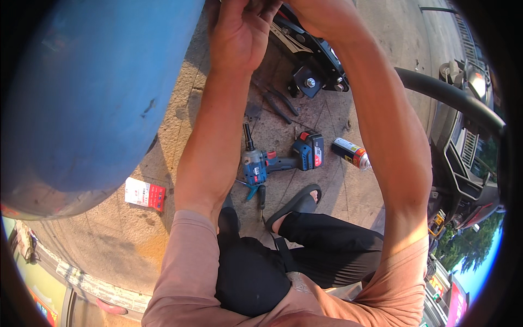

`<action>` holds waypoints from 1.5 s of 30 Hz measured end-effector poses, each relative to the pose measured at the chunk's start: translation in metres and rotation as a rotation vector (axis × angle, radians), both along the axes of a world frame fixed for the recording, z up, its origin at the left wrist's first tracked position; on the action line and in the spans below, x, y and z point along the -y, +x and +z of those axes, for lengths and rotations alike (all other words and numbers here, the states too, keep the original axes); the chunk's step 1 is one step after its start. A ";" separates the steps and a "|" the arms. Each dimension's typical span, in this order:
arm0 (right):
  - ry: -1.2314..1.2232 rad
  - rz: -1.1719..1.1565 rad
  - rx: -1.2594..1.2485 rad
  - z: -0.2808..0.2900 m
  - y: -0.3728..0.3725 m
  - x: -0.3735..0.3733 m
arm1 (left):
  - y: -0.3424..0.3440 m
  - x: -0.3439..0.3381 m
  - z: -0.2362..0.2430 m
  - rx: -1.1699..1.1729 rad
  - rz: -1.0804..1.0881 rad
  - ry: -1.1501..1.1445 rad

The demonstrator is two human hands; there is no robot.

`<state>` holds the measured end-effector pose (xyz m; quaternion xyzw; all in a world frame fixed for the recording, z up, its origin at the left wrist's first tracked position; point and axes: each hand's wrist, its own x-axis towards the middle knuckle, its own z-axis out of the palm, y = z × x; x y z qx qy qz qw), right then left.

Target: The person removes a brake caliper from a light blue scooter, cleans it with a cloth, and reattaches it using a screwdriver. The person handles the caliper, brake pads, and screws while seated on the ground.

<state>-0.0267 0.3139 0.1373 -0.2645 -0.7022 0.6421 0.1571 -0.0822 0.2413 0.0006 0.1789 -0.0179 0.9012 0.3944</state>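
Note:
Both my arms reach up past the top edge of the head view. My left hand (pixel 239 41) shows its palm and wrist; its fingers bend toward the upper edge, where they are dark and cut off. Only the wrist and back of my right hand (pixel 321 16) show, its fingers out of sight. What either hand holds is hidden. Just below and between them is a black metal assembly (pixel 311 76) with a bolt and nut on a square plate. Under it on the ground lie dark-handled pliers (pixel 279 104) and a blue cordless impact wrench (pixel 256 166) with a socket fitted.
A large blue curved body panel (pixel 92 103) fills the left side. A spray can (pixel 351 153) lies right of the wrench's battery. A red and white packet (pixel 145 194) lies on the paving near the panel. A thick black bar (pixel 452 95) and a parked vehicle stand at right.

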 end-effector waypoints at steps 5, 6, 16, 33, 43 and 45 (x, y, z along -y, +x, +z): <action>-0.062 0.089 -0.050 -0.006 0.000 -0.009 | 0.002 0.006 0.010 -0.010 0.018 -0.049; -0.073 0.097 -0.043 -0.007 0.001 -0.010 | 0.005 0.006 0.013 0.007 0.036 -0.112; -0.042 0.159 0.018 -0.004 0.001 -0.010 | -0.004 0.007 0.000 -0.014 0.023 -0.094; 0.441 0.124 0.181 0.005 0.000 0.014 | -0.024 0.011 0.000 0.096 -0.038 -0.256; 0.397 -0.138 -0.124 -0.033 0.046 0.013 | -0.030 0.003 -0.001 0.213 -0.260 -0.004; 0.426 -0.124 0.007 -0.051 0.075 0.013 | -0.032 0.010 0.000 0.012 -0.218 -0.284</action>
